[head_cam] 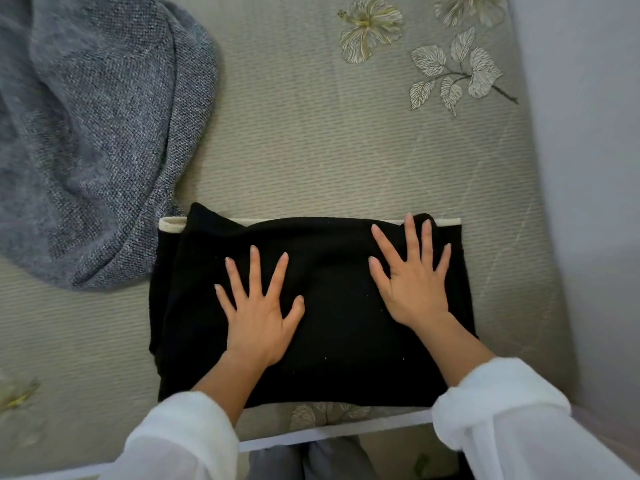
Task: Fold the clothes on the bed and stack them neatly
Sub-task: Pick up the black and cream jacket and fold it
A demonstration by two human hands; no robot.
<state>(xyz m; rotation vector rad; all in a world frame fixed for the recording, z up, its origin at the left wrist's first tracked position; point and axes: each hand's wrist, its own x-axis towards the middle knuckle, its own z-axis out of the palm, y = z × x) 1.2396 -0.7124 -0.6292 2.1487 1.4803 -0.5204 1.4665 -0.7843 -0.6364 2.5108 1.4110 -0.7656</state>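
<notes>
A folded black garment lies as a rectangle near the front edge of the bed. A cream-coloured folded piece peeks out from under its far edge. My left hand rests flat on the garment's middle left, fingers spread. On the garment's right part my right hand lies flat with fingers apart, fingertips near the far edge. A grey knitted garment lies crumpled and unfolded at the upper left of the bed.
The bed has a beige ribbed cover with flower and leaf prints at the far right. A pale wall runs along the right side. The bed's white front edge is close to my body.
</notes>
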